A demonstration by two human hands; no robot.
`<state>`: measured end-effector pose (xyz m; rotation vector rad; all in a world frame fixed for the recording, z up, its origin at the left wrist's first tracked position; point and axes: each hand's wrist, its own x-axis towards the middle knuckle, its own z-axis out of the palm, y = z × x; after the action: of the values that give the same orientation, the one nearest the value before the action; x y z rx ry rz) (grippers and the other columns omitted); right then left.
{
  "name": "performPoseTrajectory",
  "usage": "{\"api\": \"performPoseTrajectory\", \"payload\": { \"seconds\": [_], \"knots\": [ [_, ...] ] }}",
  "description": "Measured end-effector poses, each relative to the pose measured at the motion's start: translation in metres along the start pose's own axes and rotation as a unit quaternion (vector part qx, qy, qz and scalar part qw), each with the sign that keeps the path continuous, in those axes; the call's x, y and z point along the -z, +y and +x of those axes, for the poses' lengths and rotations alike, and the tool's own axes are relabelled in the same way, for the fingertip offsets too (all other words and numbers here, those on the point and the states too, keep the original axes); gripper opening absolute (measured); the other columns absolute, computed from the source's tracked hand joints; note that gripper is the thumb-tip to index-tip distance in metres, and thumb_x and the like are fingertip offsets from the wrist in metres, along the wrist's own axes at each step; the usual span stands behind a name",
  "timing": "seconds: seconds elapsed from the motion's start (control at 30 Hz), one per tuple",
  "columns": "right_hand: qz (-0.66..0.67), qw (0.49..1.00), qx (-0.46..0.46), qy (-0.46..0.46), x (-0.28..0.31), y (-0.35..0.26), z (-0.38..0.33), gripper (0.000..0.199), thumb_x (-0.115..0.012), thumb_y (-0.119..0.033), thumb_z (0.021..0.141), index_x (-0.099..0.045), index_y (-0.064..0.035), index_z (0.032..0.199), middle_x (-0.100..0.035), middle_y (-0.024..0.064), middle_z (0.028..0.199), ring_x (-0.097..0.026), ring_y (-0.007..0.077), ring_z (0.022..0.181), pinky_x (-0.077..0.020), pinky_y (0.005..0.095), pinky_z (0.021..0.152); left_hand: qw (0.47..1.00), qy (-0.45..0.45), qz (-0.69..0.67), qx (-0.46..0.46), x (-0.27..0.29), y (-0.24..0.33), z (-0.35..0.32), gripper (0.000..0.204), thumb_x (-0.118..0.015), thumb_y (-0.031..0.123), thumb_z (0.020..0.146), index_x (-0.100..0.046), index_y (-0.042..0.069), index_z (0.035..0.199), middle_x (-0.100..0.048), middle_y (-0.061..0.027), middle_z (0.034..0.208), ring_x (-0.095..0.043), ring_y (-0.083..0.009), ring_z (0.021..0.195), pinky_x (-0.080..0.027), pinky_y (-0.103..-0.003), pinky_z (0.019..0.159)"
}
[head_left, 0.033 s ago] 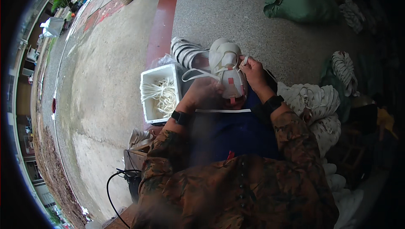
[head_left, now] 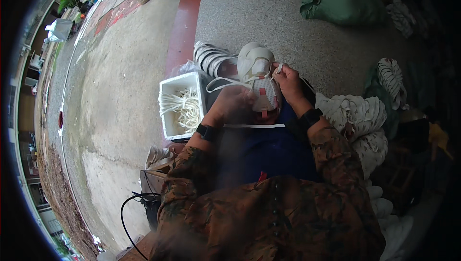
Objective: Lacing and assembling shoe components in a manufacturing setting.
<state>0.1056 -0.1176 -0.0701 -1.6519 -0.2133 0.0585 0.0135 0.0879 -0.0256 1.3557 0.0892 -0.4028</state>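
Note:
A white and beige sneaker (head_left: pixel 264 90) with red-pink patches rests over my dark blue lap, its toe pointing away from me. On the sneaker's left side my left hand (head_left: pixel 233 103) is closed, with a white shoelace (head_left: pixel 218 86) looping out beside its fingers; the fingertips are partly blurred. At the upper right of the lacing, my right hand (head_left: pixel 289 82) pinches another part of the white lace between thumb and fingers. Just beyond my left hand lies a stack of nested white shoes (head_left: pixel 215 60).
A white foam box (head_left: pixel 165 124) holding bundled white laces stands to the left. Rows of white shoes (head_left: pixel 353 114) lie at my right. Green sacks (head_left: pixel 343 1) sit at the far right. A black cable (head_left: pixel 124 217) curves at lower left.

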Motion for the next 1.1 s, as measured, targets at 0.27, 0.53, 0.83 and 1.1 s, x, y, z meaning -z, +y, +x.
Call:
{"api": "performPoseTrajectory", "payload": {
  "seconds": [0.27,0.53,0.83,1.1],
  "knots": [
    [-0.182,0.974,0.128,0.031,-0.002,0.001,0.001,0.012,-0.061,-0.002,0.078,-0.049,0.0002,0.076,-0.057,0.0060,0.070,-0.055,0.0137,0.066,-0.0448,0.0308,0.060,0.987,0.117,-0.107,-0.024,-0.022,0.013,0.017,0.013,-0.059,0.013,0.087,-0.058,0.000,0.084,-0.058,-0.0018,0.068,-0.052,-0.0078,0.055,-0.043,-0.022,0.049],
    [-0.038,0.998,0.034,-0.029,-0.001,0.002,0.001,0.011,-0.058,-0.004,0.079,-0.047,-0.0029,0.077,-0.055,0.0172,0.065,-0.056,0.0366,0.059,-0.0451,0.0406,0.055,0.971,0.186,-0.137,-0.070,-0.014,-0.014,0.033,0.011,-0.062,0.012,0.086,-0.059,0.002,0.085,-0.061,-0.0046,0.075,-0.057,-0.0112,0.063,-0.048,-0.026,0.056],
    [-0.402,0.895,0.191,-0.001,-0.003,-0.007,-0.001,0.011,-0.057,-0.002,0.077,-0.046,-0.0033,0.079,-0.056,0.0172,0.068,-0.059,0.0348,0.060,-0.0454,0.0430,0.054,0.826,0.193,0.501,-0.174,-0.019,-0.004,0.030,0.014,-0.058,0.018,0.078,-0.062,0.005,0.078,-0.058,-0.0136,0.089,-0.060,-0.0326,0.082,-0.049,-0.042,0.074],
    [-0.047,0.999,0.008,-0.012,-0.001,0.002,0.004,0.015,-0.058,-0.002,0.081,-0.044,-0.0030,0.075,-0.047,0.0040,0.061,-0.047,0.0168,0.053,-0.0403,0.0304,0.051,0.793,0.157,0.585,-0.060,-0.018,0.012,0.022,0.015,-0.057,0.019,0.076,-0.062,0.005,0.077,-0.055,-0.0133,0.086,-0.060,-0.0314,0.078,-0.051,-0.040,0.069]
  ]
}}
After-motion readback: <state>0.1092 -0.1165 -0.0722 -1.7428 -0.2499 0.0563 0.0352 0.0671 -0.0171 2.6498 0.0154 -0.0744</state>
